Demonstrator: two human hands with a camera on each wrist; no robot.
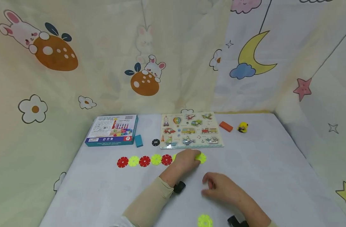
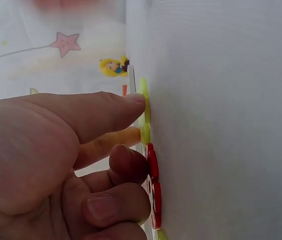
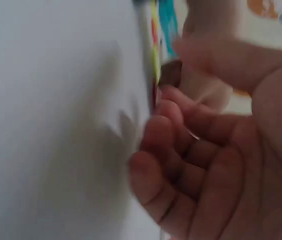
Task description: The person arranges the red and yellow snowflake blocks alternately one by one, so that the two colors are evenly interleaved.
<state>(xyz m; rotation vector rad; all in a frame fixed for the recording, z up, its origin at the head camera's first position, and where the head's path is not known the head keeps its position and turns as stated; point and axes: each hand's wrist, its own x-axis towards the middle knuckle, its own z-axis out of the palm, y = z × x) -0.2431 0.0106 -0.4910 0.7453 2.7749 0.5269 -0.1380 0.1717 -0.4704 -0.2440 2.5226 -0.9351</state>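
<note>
A row of red and yellow-green notched plastic discs crosses the table, starting with a red disc (image 1: 122, 162) at the left. My left hand (image 1: 185, 162) covers part of the row and is at the yellow-green disc (image 1: 201, 158) on its right end. In the left wrist view, its thumb and index finger pinch this disc (image 2: 144, 115), with a red disc (image 2: 154, 192) beside the other curled fingers. My right hand (image 1: 222, 187) hovers nearer me with loosely curled fingers and nothing in them. Another yellow-green disc (image 1: 205, 221) lies at the front edge of the view.
Behind the row lies a picture puzzle board (image 1: 191, 130). A flat box (image 1: 111, 130), a blue block (image 1: 138, 141) and a black round chip (image 1: 156, 142) are left of it. An orange block (image 1: 226, 126) and a small yellow figure (image 1: 242, 127) sit to its right.
</note>
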